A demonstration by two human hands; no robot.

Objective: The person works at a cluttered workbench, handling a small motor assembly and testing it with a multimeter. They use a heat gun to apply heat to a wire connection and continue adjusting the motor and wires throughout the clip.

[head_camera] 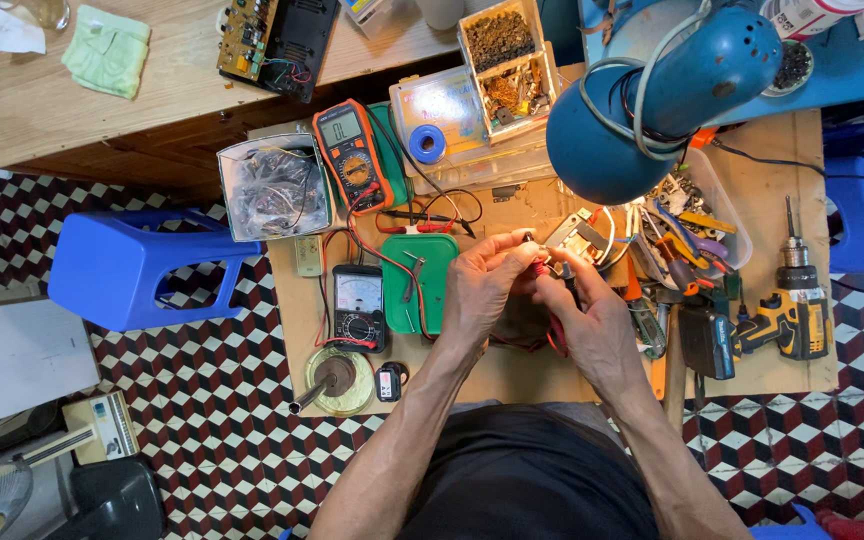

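Both hands met over the middle of the wooden work board [512,375]. The left hand [480,290] had its fingers curled shut around a small red and dark part [542,268], and the right hand [592,325] pinched the same part from the other side. The part was tiny and mostly hidden by fingers, so I could not tell which way it pointed or how its long side lay. Red wires [552,340] hung down from it between the two hands.

Just left of the hands lay a green box [420,285], rounded at the corners, with its long side running up and down the board. Beside that sat a black meter with a dial [359,305]. Higher up leaned an orange meter [352,155], tilted, with a little grey screen at its top end. A clear box [452,125] held a blue roll of tape [427,144]. A big blue lamp [652,95] hung over the right side. A yellow drill [790,305] stood at the far right, its bit pointing up the board.
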